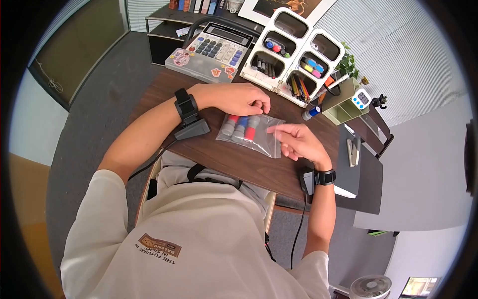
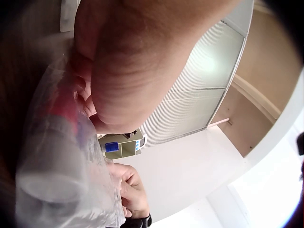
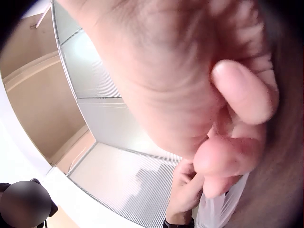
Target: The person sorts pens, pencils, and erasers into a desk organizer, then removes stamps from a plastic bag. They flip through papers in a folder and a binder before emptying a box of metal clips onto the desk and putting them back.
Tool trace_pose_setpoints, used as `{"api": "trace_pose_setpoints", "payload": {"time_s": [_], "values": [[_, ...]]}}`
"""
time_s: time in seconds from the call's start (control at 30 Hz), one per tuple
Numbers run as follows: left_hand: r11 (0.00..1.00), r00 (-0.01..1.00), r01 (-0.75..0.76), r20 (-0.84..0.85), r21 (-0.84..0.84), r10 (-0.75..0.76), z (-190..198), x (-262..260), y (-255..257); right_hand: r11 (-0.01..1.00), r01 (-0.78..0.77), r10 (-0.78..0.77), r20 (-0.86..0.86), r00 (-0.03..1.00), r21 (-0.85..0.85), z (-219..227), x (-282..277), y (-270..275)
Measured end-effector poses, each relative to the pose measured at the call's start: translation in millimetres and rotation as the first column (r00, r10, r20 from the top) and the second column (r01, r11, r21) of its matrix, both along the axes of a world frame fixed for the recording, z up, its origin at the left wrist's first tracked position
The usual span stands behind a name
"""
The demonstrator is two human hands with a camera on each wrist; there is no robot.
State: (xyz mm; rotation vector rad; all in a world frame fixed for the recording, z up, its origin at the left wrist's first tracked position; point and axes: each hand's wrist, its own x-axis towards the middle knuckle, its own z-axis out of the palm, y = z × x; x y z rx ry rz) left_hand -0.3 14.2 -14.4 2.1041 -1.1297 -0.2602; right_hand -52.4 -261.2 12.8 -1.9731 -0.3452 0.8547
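A clear zip bag (image 1: 266,142) lies on the brown desk near its front edge. Inside are several chunky cylinders (image 1: 241,130) with grey, red and blue sections. At the bag's upper edge, my left hand (image 1: 244,99) pinches the plastic with curled fingers; the palm partly hides that grip in the left wrist view. My right hand (image 1: 298,141) holds the bag's right edge, the index finger lying across the plastic. Its other fingers are curled in the right wrist view, where a strip of the bag (image 3: 221,209) shows below the fingertips.
Behind the bag stands a white organizer (image 1: 274,74) with pens and markers. A calculator (image 1: 219,47) and a stickered case (image 1: 199,66) sit at the back left. To the right are a blue-and-grey cylinder (image 1: 311,113), a green box (image 1: 341,107) and a stapler (image 1: 353,152).
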Motion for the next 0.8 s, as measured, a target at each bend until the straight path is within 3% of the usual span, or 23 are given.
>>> {"api": "trace_pose_setpoints", "payload": {"time_s": [0.13, 0.2, 0.33, 0.4, 0.43, 0.5, 0.63, 0.7, 0.8], "values": [[1.0, 0.999, 0.005, 0.052, 0.006, -0.005, -0.6, 0.1, 0.4, 0.995, -0.063, 0.071, -0.106, 0.992, 0.075, 2.2, 0.1, 0.4], [1.0, 0.999, 0.001, 0.043, -0.008, -0.001, -1.4, -0.3, 0.3, 0.961, 0.043, 0.039, -0.287, 0.957, 0.274, 2.7, -0.1, 0.2], [1.0, 1.0, -0.008, 0.009, -0.013, 0.008, -0.3, -1.2, 0.0, 0.94, 0.091, -0.001, -0.262, 0.965, 0.33, -9.4, 6.9, -2.4], [1.0, 1.0, -0.011, 0.013, -0.017, 0.012, -0.5, -1.5, 0.0, 0.979, 0.021, -0.006, -0.075, 0.997, 0.203, -11.5, 5.2, 2.8], [1.0, 1.0, -0.013, 0.017, -0.019, 0.013, -1.2, -1.9, -0.1, 0.979, 0.018, -0.002, -0.076, 0.997, 0.201, -13.2, 3.5, 5.9], [1.0, 1.0, -0.008, 0.028, -0.001, 0.008, -1.3, -0.7, 0.5, 0.974, -0.062, 0.027, 0.157, 0.987, 0.218, -16.6, 0.0, 12.7], [0.999, 1.0, -0.025, 0.01, 0.03, 0.025, -0.2, -0.5, -0.4, 0.999, -0.032, 0.024, 0.196, 0.98, 0.041, -11.3, -4.7, 21.0], [0.999, 0.999, -0.031, 0.024, 0.016, 0.03, -4.1, 0.1, -0.6, 0.996, -0.077, 0.092, 0.399, 0.912, -0.054, -15.6, -5.4, 22.4], [0.999, 0.998, -0.035, 0.057, -0.009, 0.035, -7.8, 1.1, -1.0, 0.987, -0.107, 0.155, 0.542, 0.826, -0.12, -15.0, -7.7, 25.3]]}}
